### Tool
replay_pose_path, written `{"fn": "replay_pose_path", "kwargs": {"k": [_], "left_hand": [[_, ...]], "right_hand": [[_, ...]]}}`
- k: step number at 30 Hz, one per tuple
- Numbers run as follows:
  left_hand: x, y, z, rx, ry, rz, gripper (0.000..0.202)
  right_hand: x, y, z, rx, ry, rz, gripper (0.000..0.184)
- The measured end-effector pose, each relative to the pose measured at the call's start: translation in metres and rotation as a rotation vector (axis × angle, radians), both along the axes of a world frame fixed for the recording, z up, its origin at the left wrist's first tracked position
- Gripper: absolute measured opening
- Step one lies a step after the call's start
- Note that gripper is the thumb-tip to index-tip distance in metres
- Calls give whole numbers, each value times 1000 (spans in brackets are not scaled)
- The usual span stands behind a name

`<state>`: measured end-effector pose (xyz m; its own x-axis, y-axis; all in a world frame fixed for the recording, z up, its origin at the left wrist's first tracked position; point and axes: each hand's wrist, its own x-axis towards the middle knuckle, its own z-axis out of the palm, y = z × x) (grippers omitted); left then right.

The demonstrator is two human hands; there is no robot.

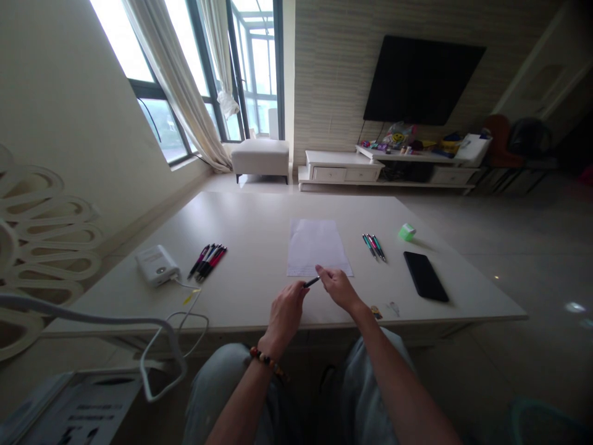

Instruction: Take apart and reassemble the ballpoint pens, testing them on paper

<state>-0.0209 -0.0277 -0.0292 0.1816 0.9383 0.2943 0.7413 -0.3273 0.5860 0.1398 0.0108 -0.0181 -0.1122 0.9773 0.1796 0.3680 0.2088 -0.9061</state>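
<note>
My left hand [286, 311] and my right hand [337, 287] meet over the near edge of a pale table [259, 216], both pinched on a dark pen [312, 282] held between them. Just beyond the pen lies a white sheet of paper [317, 246]. A bundle of several dark and red pens [208, 260] lies to the left. A smaller group of green and red pens [374, 246] lies to the right of the sheet.
A white power bank [157, 265] with a cable sits at the table's left. A black phone [425, 275] and a small green cube [407, 232] lie at the right. Two small items [385, 309] rest near the front edge. Beyond stand a TV unit and a stool.
</note>
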Motion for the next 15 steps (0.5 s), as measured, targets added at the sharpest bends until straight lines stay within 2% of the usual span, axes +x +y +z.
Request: {"fn": "replay_pose_path", "kwargs": {"k": [3, 11, 15], "left_hand": [[0, 1, -1, 1, -11, 10, 19], [-1, 3, -7, 21, -38, 8, 20], [-1, 3, -7, 24, -55, 5, 20]], "right_hand": [[0, 0, -2, -23, 29, 41, 39], [-2, -2, 1, 22, 7, 17, 41], [-3, -3, 2, 15, 8, 54, 39]]}}
